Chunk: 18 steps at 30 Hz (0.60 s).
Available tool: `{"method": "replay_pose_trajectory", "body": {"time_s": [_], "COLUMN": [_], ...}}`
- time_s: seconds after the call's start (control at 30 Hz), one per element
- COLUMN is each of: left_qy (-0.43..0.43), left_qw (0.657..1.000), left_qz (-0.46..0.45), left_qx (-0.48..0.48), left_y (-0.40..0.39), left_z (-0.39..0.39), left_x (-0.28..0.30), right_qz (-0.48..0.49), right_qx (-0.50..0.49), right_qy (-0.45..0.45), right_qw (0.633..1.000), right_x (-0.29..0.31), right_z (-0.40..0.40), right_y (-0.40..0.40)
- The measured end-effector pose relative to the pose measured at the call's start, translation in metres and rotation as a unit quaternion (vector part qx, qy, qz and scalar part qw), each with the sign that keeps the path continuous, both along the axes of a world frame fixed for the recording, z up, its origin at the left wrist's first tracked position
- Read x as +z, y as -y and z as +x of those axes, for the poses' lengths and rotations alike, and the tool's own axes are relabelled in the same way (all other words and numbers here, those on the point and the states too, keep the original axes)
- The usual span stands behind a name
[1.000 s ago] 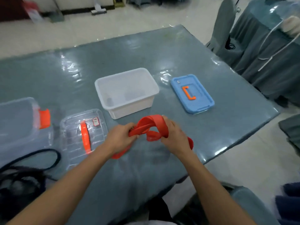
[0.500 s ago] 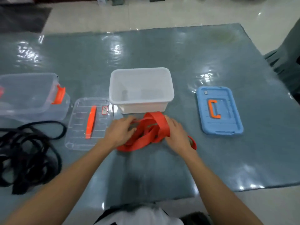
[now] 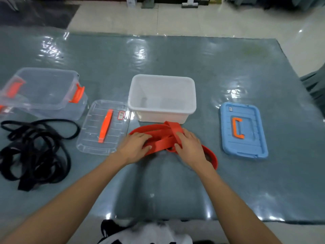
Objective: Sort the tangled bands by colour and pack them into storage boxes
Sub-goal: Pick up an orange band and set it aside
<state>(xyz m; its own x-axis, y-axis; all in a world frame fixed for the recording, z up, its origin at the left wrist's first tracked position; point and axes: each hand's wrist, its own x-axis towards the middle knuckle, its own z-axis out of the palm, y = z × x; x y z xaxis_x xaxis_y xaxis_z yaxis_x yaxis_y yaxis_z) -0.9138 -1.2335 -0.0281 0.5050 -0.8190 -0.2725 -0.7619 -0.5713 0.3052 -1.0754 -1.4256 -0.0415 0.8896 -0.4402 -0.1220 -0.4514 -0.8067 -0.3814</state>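
Now both hands on red band point(image 3: 158, 142), left hand point(image 3: 135, 147), right hand point(image 3: 190, 147), before white box point(image 3: 161, 98)

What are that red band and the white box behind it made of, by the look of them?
The red band looks like rubber or some stretchy elastic: flat, matte, bending in smooth springy loops under the hands. The white box looks like moulded plastic: milky, slightly translucent walls with a rounded rim and a soft sheen. Neither can be confirmed by sight alone.
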Motion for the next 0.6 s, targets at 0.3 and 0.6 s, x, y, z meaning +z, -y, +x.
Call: {"method": "replay_pose_trajectory", "body": {"time_s": [0.3,0.6], "left_qy": [-0.003,0.006], "left_qw": [0.998,0.983], "left_qz": [-0.033,-0.076], "left_qx": [0.045,0.164], "left_y": [-0.083,-0.268], "left_z": [0.019,0.058], "left_x": [0.023,0.032], "right_qz": [0.01,0.047], "right_qx": [0.071,0.189], "right_qy": [0.026,-0.007], "right_qw": [0.997,0.981], "right_x": [0.027,0.039], "right_z": [0.05,0.128], "right_y": [-0.077,-0.255]}}
